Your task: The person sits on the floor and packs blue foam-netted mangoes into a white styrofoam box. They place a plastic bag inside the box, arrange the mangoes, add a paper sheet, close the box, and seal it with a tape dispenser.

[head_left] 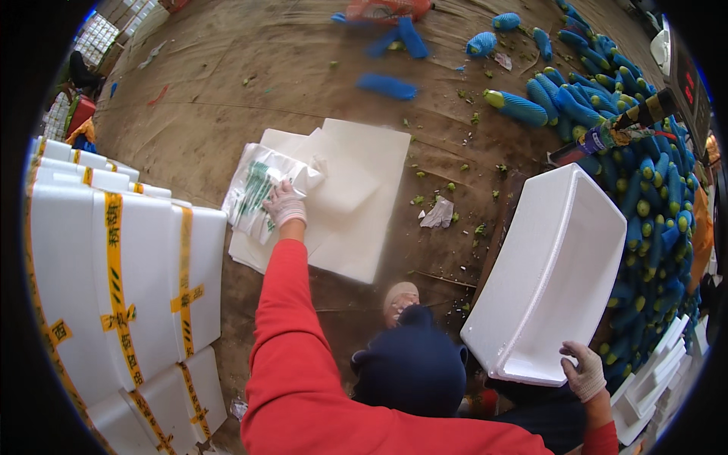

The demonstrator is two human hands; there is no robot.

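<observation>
My left hand (286, 205), in a thin whitish glove, reaches forward and lies on a pile of clear plastic bags with green print (254, 185). Those bags lie over the left part of a stack of large white paper sheets (364, 233) on the floor. On the right, my right hand (584, 371), also gloved, is beside the near end of an empty white foam box (529, 267), fingers curled and apart. Whether its fingertips touch the rim is unclear. The box stands tilted, its open side facing right.
White foam boxes with yellow tape (148, 273) are stacked at left. Zucchini-like green vegetables in blue foam nets (631, 170) are heaped at right, near a scale display (685, 85). Foam lids (651, 375) lie lower right. Blue net sleeves (387, 86) and scraps litter the floor cloth.
</observation>
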